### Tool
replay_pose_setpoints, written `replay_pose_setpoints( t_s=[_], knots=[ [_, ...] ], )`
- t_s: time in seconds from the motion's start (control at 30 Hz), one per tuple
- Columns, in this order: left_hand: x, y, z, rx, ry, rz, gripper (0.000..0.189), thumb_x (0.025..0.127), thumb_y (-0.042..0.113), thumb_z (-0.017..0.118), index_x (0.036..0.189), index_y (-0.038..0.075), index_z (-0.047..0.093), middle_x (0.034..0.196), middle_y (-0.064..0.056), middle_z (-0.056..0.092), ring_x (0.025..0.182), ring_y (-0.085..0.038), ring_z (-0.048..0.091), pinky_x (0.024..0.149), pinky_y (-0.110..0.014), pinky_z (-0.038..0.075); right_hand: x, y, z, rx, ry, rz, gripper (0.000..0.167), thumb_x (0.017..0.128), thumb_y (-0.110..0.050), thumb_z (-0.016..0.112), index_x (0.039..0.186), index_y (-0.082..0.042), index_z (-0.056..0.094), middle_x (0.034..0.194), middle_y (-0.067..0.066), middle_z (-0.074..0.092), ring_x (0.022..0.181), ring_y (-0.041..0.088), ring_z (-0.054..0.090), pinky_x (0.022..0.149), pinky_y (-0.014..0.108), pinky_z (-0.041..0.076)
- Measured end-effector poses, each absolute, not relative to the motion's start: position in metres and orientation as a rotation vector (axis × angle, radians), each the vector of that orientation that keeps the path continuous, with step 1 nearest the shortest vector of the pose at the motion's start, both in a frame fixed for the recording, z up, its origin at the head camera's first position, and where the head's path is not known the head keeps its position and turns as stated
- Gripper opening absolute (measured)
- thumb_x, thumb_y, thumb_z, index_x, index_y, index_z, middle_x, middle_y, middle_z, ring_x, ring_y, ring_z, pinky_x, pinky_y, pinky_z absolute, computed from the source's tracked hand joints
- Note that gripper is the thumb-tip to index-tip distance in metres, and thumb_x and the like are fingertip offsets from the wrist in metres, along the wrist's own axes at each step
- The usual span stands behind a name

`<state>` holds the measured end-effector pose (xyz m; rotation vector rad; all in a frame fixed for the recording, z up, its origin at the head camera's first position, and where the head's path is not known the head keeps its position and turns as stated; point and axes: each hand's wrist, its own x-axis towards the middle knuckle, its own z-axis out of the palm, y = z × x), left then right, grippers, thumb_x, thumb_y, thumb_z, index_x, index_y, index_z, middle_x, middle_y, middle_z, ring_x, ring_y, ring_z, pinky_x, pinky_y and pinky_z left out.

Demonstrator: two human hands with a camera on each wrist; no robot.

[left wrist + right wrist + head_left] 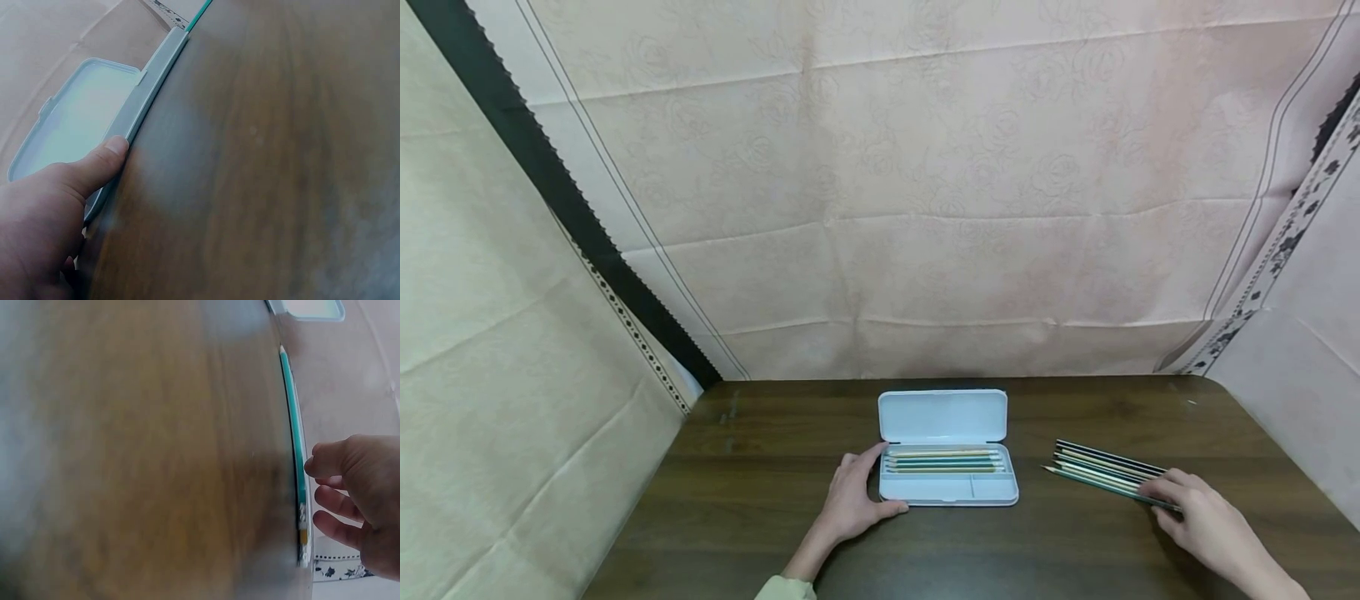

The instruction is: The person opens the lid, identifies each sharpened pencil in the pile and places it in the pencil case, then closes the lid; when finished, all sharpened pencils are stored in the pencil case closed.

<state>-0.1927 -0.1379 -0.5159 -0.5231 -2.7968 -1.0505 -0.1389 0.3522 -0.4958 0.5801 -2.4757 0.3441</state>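
A light-blue pencil case [925,490] lies with its lid [943,417] raised at the back. Several pencils [943,461] fill its rear compartment. My left hand [852,498] holds the case's left end, fingers at the back and thumb along the front; in the left wrist view the thumb [103,164] presses the front wall. To the right, several green, black and pale pencils [1105,473] lie side by side on the table. Over their near end is my right hand [1202,517], its fingers loosely bent. In the right wrist view a green pencil [292,419] lies beside those fingertips.
The case and loose pencils are on a dark brown wooden table [760,467]. Pale patterned cloth [925,208] hangs behind the table, with more cloth at the left and right sides. A small divider splits the case's front compartment.
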Motion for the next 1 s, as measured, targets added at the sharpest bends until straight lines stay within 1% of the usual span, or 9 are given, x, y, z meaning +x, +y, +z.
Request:
replay_pose_setpoints(
  t_s=[0.2,0.57,0.77,1.0],
  knots=[
    [-0.1919,-0.1384,-0.5169,-0.520,-2.799,-1.051,0.094,0.072,0.056,0.085,0.148,0.013,0.048,0.130,-0.005,0.059,0.104,-0.021,0.044,0.082,-0.042,0.039,-0.1368,0.3611,-0.5015,0.592,-2.464,0.317,0.045,0.053,0.001,0.088,0.087,-0.023,0.072,0.089,-0.015,0.057,0.079,0.013,0.058,0.062,0.034,0.048],
    [-0.1909,-0.1374,-0.5156,-0.523,-2.798,-1.047,0.094,0.073,0.054,0.086,0.148,0.013,0.048,0.133,-0.005,0.058,0.105,-0.021,0.044,0.083,-0.042,0.039,-0.1339,0.3625,-0.5026,0.543,-2.509,0.300,0.043,0.054,0.002,0.089,0.086,-0.022,0.072,0.087,-0.012,0.058,0.077,0.016,0.059,0.059,0.037,0.049],
    [-0.1910,-0.1370,-0.5151,-0.535,-2.774,-1.035,0.093,0.072,0.054,0.086,0.147,0.012,0.049,0.131,-0.006,0.059,0.104,-0.022,0.045,0.082,-0.042,0.040,-0.1342,0.3636,-0.5034,0.546,-2.508,0.309,0.045,0.053,0.003,0.089,0.085,-0.022,0.072,0.085,-0.012,0.057,0.075,0.012,0.058,0.056,0.035,0.047],
    [-0.1920,-0.1377,-0.5151,-0.538,-2.786,-1.067,0.094,0.073,0.055,0.085,0.148,0.011,0.047,0.129,-0.007,0.059,0.102,-0.021,0.044,0.079,-0.040,0.038,-0.1366,0.3620,-0.5018,0.542,-2.571,0.336,0.043,0.058,0.004,0.088,0.085,-0.026,0.070,0.083,-0.017,0.055,0.073,0.002,0.052,0.056,0.031,0.045]
  ],
)
